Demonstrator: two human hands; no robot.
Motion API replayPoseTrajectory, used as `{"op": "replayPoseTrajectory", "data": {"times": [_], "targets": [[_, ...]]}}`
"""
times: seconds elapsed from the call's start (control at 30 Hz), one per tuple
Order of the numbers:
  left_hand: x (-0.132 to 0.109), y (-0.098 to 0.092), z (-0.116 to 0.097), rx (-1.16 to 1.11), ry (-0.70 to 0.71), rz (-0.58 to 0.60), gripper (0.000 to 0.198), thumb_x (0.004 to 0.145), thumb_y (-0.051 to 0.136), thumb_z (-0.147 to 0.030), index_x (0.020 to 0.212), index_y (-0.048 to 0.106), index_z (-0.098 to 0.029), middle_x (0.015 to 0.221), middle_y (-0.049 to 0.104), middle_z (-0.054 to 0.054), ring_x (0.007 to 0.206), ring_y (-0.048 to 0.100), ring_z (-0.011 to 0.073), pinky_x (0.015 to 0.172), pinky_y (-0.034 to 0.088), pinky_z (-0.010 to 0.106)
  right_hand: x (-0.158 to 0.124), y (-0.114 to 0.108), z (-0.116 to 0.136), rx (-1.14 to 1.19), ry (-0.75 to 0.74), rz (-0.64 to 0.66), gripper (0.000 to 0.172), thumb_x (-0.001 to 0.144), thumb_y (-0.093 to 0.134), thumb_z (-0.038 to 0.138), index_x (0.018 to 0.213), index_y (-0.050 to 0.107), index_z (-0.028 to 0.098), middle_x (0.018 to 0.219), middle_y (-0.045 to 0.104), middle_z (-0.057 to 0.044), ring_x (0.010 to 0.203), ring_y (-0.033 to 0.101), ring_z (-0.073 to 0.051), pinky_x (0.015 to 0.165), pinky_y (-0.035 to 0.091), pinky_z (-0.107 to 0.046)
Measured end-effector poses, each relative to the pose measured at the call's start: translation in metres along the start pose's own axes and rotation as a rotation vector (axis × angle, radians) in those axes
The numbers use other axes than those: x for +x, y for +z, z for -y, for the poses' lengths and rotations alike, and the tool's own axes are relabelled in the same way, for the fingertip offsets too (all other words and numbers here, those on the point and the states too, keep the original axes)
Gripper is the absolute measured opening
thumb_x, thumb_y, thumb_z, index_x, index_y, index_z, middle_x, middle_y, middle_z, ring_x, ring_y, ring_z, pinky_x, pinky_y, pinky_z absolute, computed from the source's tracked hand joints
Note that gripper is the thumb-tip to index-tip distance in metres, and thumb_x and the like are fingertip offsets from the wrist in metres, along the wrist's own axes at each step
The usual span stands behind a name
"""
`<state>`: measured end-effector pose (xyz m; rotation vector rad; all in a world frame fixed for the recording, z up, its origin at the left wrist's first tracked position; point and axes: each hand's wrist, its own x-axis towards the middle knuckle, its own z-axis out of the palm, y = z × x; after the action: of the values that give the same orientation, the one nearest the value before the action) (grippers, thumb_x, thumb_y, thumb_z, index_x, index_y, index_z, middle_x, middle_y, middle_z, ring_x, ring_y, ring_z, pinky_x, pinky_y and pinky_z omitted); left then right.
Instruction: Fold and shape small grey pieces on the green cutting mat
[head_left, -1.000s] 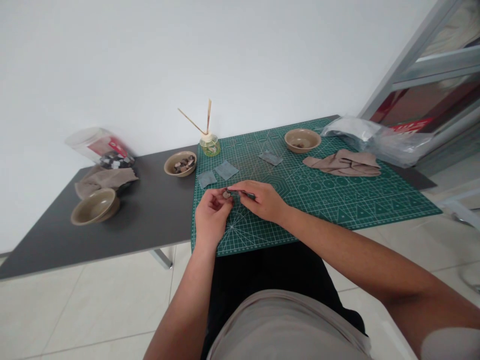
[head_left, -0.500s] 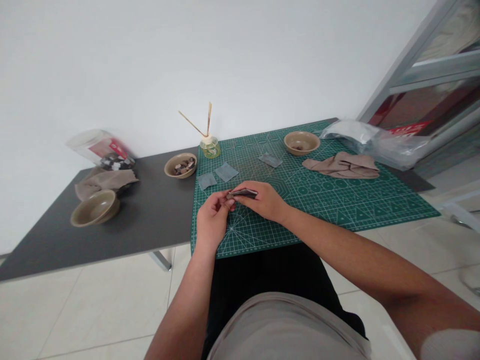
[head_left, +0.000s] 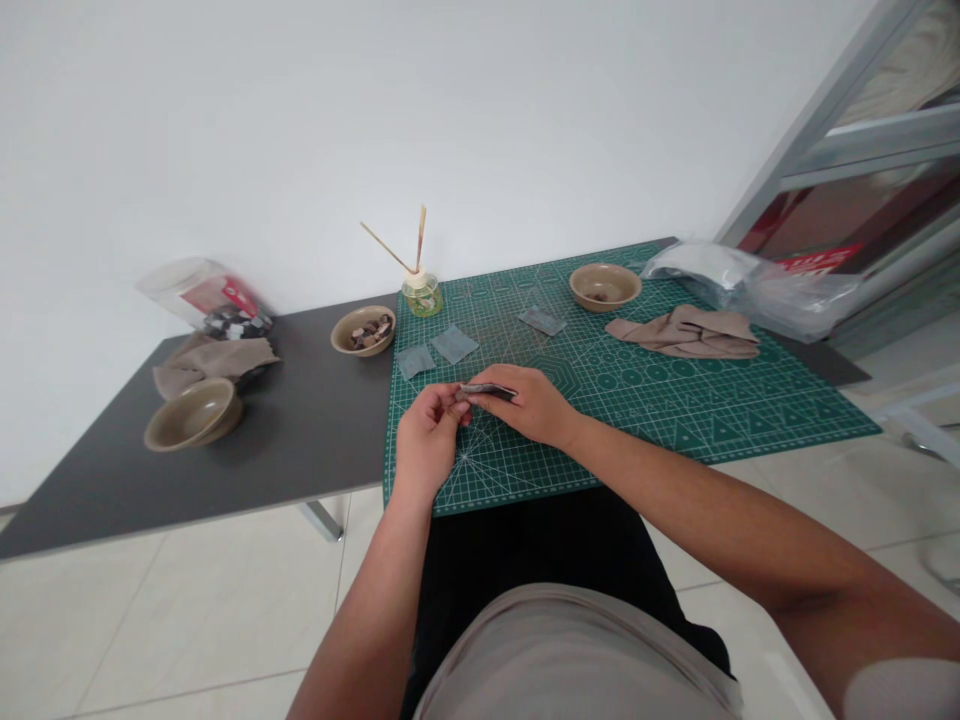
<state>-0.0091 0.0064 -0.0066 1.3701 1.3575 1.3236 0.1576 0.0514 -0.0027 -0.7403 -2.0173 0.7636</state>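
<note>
We pinch a small folded grey sheet (head_left: pixel 486 390) between left hand (head_left: pixel 427 432) and right hand (head_left: pixel 526 405) just above the green cutting mat (head_left: pixel 675 400); close fingertip grips should best steady it.

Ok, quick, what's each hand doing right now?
Left hand: closed, pinching a small piece; too hidden to tell what it is.
Right hand: closed, holding a folded grey sheet.
</note>
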Motion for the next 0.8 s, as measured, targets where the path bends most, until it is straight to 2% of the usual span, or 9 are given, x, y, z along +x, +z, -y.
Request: {"op": "replayPoseTrajectory", "data": {"times": [0.13, 0.33, 0.5, 0.63, 0.8], "targets": [[-0.0015, -0.0009, 0.0015, 0.04, 0.028, 0.0, 0.009, 0.082, 0.061, -0.022, 0.09, 0.064, -0.021, 0.068, 0.062, -0.004, 0.063, 0.059, 0.013, 0.067, 0.047, 0.026, 0.0003, 0.0006, 0.0003, -0.001, -0.021, -0.019, 0.011, 0.093, 0.061, 0.027, 0.095, 0.07, 0.022, 0.094, 0.073, -0.002, 0.087, 0.068, -0.016, 0.081, 0.051, -0.03], [-0.0024, 0.0005, -0.0002, 0.06, 0.032, -0.051, 0.011, 0.081, 0.061, -0.022, 0.092, 0.066, -0.021, 0.068, 0.062, -0.003, 0.062, 0.059, 0.0135, 0.065, 0.048, 0.027, -0.0009, 0.0028, -0.0041, -0.087, -0.029, 0.027, 0.009, 0.095, 0.058, 0.024, 0.095, 0.068, 0.022, 0.092, 0.072, -0.002, 0.088, 0.066, -0.017, 0.082, 0.051, -0.03], [-0.0031, 0.0014, -0.0002, 0.12, 0.012, -0.044, 0.011, 0.08, 0.061, -0.022, 0.09, 0.067, -0.022, 0.07, 0.063, -0.003, 0.063, 0.059, 0.0137, 0.063, 0.048, 0.026, -0.0028, 0.0039, -0.0062, -0.103, -0.074, -0.014, 0.01, 0.096, 0.057, 0.022, 0.098, 0.067, 0.021, 0.095, 0.072, -0.003, 0.09, 0.067, -0.017, 0.083, 0.051, -0.03], [-0.0043, 0.0013, 0.0003, 0.078, 0.023, -0.086, 0.011, 0.081, 0.062, -0.023, 0.09, 0.067, -0.021, 0.075, 0.065, -0.002, 0.063, 0.059, 0.0125, 0.063, 0.049, 0.026, -0.0027, 0.0043, -0.0058, -0.135, -0.065, 0.011, 0.009, 0.095, 0.057, 0.02, 0.097, 0.066, 0.021, 0.095, 0.072, -0.003, 0.091, 0.067, -0.017, 0.083, 0.051, -0.03], [-0.0039, 0.0008, 0.0017, 0.028, 0.017, -0.075, 0.01, 0.079, 0.065, -0.025, 0.087, 0.067, -0.02, 0.073, 0.064, -0.001, 0.063, 0.059, 0.0129, 0.062, 0.049, 0.026, -0.0031, 0.0034, -0.0034, -0.109, -0.074, 0.019, 0.01, 0.095, 0.057, 0.02, 0.1, 0.065, 0.021, 0.097, 0.072, -0.003, 0.092, 0.067, -0.017, 0.085, 0.051, -0.031]]}}
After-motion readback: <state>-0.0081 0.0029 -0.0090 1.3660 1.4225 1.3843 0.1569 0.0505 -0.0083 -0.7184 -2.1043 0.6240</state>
